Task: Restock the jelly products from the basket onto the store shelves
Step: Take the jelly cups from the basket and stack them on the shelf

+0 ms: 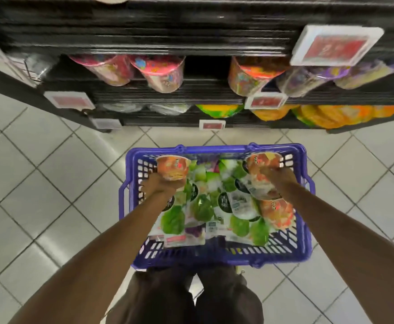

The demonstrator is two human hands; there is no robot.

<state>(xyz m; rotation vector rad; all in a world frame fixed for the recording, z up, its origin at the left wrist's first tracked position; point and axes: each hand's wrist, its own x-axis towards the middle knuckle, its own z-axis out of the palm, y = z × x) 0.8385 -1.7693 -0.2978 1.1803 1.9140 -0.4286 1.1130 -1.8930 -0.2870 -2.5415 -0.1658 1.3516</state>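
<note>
Left hand (159,185) grips 1 orange jelly cup (173,167), right hand (277,177) grips a 2nd orange cup (262,163), both over the blue basket (214,148) holding green jelly pouches (203,208), in front of black shelves (144,43).

Both arms reach forward, left grip (159,185) and right grip (277,176) curled, each holding.
</note>
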